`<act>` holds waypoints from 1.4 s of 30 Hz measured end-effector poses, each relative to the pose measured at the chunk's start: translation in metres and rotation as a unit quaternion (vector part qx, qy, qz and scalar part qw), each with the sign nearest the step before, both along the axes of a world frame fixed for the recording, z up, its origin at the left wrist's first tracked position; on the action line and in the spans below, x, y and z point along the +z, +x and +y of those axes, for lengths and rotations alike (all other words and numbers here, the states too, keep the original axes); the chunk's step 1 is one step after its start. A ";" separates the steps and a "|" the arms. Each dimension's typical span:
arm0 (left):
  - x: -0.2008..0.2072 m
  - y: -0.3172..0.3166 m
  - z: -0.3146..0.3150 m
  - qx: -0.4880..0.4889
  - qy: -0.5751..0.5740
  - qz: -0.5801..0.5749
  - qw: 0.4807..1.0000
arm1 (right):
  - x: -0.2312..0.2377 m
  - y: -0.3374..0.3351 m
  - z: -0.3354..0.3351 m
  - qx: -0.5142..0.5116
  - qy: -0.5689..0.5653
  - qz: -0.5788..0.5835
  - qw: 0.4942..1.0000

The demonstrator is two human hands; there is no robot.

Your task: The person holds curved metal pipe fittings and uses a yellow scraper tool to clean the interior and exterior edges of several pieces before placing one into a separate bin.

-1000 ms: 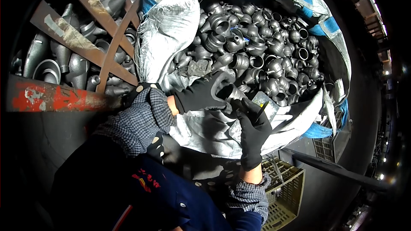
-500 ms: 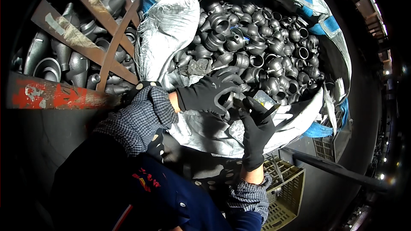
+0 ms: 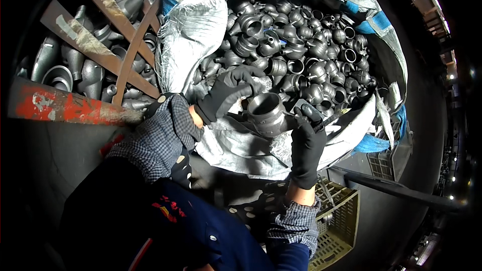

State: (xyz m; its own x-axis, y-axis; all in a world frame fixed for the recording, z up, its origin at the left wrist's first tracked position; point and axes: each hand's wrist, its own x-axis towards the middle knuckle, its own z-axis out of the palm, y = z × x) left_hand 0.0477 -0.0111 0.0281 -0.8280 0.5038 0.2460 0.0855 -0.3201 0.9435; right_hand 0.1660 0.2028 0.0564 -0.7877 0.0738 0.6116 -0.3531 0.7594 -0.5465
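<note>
My right hand (image 3: 309, 145), in a black glove, grips a dark grey metal casting (image 3: 266, 115) by its side neck. The casting's wide round mouth faces up, above the near edge of the white woven bag (image 3: 236, 143). A dark, flat-ended piece (image 3: 307, 111) shows at the right fingers; whether they hold it as well is unclear. Left of the casting, my gloved left hand (image 3: 226, 93) has its fingers curled. At its fingertips is a light grey, crumpled-looking lump (image 3: 261, 85), whose kind I cannot make out.
Many similar castings (image 3: 321, 65) fill the bag. Rusty metal bars (image 3: 83, 40) and a red-painted beam (image 3: 65, 105) enclose larger castings at left. A yellowish plastic crate (image 3: 346, 221) stands below my right arm, near a dark bar (image 3: 396, 190).
My left hand has drawn back left, away from the casting. The casting now shows plainly, mouth up, in my right hand, which has turned slightly.
</note>
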 end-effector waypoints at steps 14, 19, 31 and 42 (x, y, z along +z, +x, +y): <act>-0.003 0.033 -0.009 -0.035 0.122 -0.191 0.973 | -0.016 0.011 0.010 -0.001 -0.582 -0.241 0.777; 0.013 0.044 -0.013 0.009 0.054 -0.108 0.993 | -0.070 0.012 0.027 -0.073 -0.082 -0.137 0.984; 0.062 0.061 -0.019 -0.019 0.117 0.011 0.993 | -0.025 0.037 -0.032 0.076 -0.433 -0.230 0.868; 0.321 0.070 -0.148 0.096 0.055 0.363 0.925 | -0.040 0.039 -0.006 0.198 0.021 -0.086 0.976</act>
